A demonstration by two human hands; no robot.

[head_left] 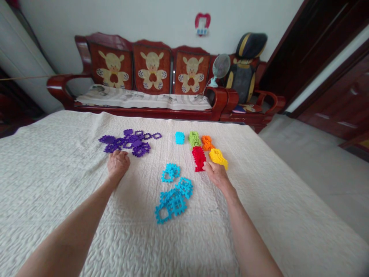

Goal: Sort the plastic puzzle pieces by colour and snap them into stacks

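A pile of purple toothed pieces [135, 143] lies at the left, with my left hand [118, 161] at its near edge, fingers curled; whatever may be under them is hidden. My right hand [216, 173] is beside the near end of a red block of pieces [198, 158], its thumb at the red edge and its other fingers bent. Just beyond that hand lie yellow pieces [218, 158] and orange pieces [206, 142]. Green pieces [194, 139] touch the far end of the red ones. A small blue cube [180, 137] stands left of the green. Loose blue pieces [174, 202] lie nearest me.
A cream quilted cloth [129, 238] covers the table. Behind it stand a wooden sofa [60, 90] with bear-patterned cushions, a small fan [221, 66] and a black and yellow seat [242, 82]. A dark wooden door [340, 96] is at the right.
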